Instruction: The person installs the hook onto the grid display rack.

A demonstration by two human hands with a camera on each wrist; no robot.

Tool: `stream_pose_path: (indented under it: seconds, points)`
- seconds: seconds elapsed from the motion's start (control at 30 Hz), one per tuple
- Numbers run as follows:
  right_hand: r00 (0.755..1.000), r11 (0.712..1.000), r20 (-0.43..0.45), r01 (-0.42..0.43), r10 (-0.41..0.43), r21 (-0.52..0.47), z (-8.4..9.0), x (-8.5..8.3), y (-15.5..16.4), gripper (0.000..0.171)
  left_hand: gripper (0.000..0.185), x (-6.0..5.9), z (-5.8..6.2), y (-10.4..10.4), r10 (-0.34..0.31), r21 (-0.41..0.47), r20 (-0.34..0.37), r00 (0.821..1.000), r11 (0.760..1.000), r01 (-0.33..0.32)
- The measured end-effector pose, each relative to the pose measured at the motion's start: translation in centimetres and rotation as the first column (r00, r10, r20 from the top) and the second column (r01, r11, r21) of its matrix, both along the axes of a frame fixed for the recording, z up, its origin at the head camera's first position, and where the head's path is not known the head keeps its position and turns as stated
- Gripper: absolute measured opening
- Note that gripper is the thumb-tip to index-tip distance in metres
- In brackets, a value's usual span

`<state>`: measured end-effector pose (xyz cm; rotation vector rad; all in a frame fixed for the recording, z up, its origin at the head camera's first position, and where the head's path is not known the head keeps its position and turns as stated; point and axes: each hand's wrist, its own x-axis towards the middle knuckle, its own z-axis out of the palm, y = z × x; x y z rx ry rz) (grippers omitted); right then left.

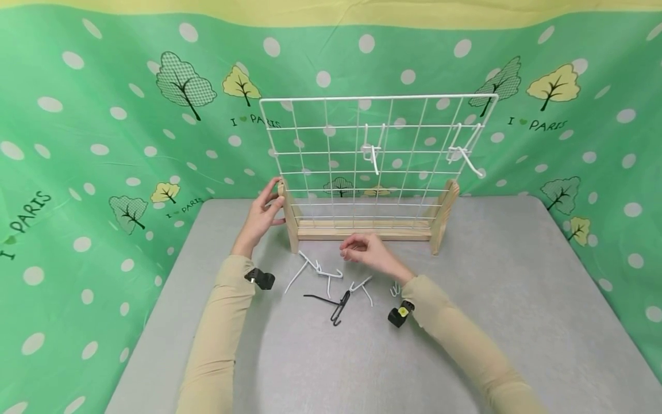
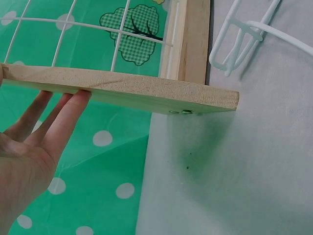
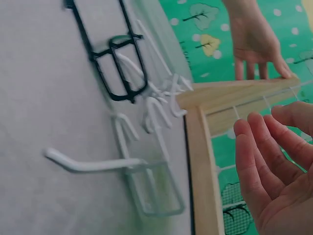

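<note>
A green tree-print backdrop (image 1: 103, 144) hangs behind the grey table (image 1: 517, 299), seemingly cloth.
</note>
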<state>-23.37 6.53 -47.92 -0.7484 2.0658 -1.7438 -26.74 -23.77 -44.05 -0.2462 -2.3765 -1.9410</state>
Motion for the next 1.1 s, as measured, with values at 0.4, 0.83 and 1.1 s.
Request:
stream_pose_path:
  seconds: [0.4, 0.83, 1.1]
  points:
    - [0.989, 0.982, -0.073, -0.118, 0.130, 0.145, -1.1, 1.7, -1.1, 0.017, 0.057, 0.0, 0.1, 0.1, 0.008, -0.001, 0.013, 1.000, 1.000, -0.008]
    - [0.948, 0.927, -0.105, -0.266, 0.302, 0.266, -2.5, 2.9, -2.0, 0.005, 0.056, 0.1, 0.1, 0.1, 0.008, 0.001, 0.009, 1.000, 1.000, -0.008]
    - [0.940, 0.893, -0.065, -0.294, 0.334, 0.340, -2.8, 3.2, -2.5, 0.006, 0.057, 0.0, 0.0, 0.1, 0.003, 0.008, 0.012, 1.000, 1.000, -0.003]
